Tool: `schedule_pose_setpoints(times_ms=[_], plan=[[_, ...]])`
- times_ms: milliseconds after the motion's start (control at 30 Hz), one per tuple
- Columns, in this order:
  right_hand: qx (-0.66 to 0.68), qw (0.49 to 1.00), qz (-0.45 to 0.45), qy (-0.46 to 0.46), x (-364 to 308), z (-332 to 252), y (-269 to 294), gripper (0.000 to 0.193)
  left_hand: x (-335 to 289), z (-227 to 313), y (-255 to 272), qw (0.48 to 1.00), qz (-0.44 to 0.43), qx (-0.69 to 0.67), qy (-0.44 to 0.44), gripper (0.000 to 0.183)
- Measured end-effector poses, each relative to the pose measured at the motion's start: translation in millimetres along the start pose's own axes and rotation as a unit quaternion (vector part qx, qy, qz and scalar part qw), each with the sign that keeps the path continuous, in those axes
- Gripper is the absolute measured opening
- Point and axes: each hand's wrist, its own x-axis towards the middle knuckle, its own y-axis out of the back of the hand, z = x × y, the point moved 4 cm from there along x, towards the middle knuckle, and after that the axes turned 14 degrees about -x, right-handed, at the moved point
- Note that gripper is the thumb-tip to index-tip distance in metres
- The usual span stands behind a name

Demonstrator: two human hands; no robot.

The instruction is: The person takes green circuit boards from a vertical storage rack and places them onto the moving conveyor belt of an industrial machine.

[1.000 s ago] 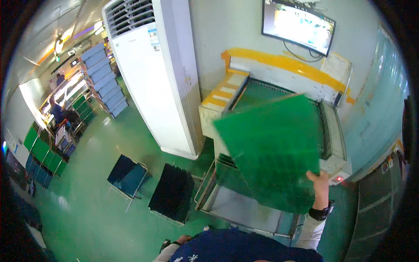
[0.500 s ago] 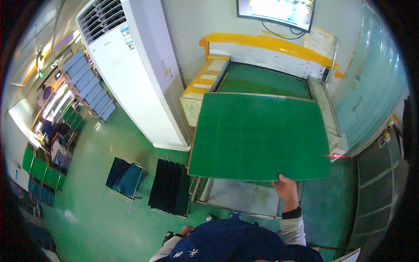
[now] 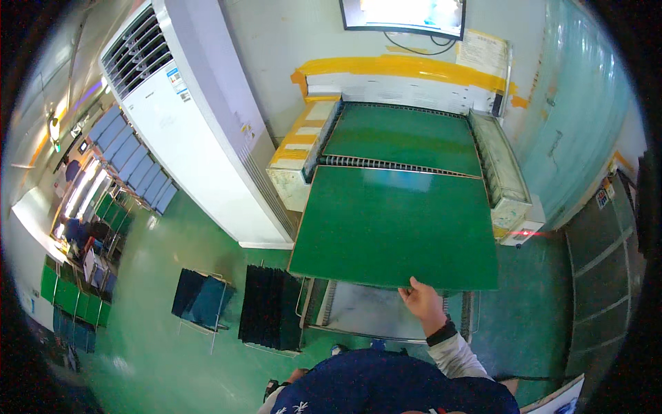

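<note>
A large, flat green panel lies over the near end of a roller conveyor. My right hand is closed on its near edge, with the thumb on top and the other fingers hidden underneath. Farther in, between the conveyor's side housings, rests a second green panel, with a strip of rollers showing between the two. My left hand hangs low by my body, nearly all covered by my dark blue clothing, so its fingers cannot be made out.
A tall white air conditioner stands left of the conveyor. Dark panels fill a floor rack, with a smaller rack beside it. Below the held panel is a metal frame. Translucent curtain strips hang at right, above grey panelling.
The held panel and my right hand have shifted left in view. The panel's far edge has come away from the second panel, exposing rollers. The whole view has swung slightly too.
</note>
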Motion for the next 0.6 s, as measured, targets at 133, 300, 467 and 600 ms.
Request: schedule_pose_setpoints(times_ms=[133, 300, 467, 600], plan=[[0.009, 1.000, -0.028, -0.001, -6.1, -4.9, -25.4, 0.013, -16.1, -27.9, -2.2, 0.930, -0.074, -0.041, 0.357, 0.032], [0.059, 0.997, -0.040, 0.006, 2.5, -0.3, -30.0, 0.015, -2.0, -19.4, -2.3, 0.927, -0.094, -0.063, 0.357, 0.032], [0.059, 0.998, -0.037, -0.003, 6.9, -20.0, -50.7, 0.014, 15.2, -14.4, -1.0, 0.922, -0.104, -0.063, 0.368, 0.032], [0.043, 0.997, -0.057, 0.021, 22.3, -29.1, -42.3, 0.013, 22.4, -9.8, 0.8, 0.917, -0.109, -0.064, 0.379, 0.032]])
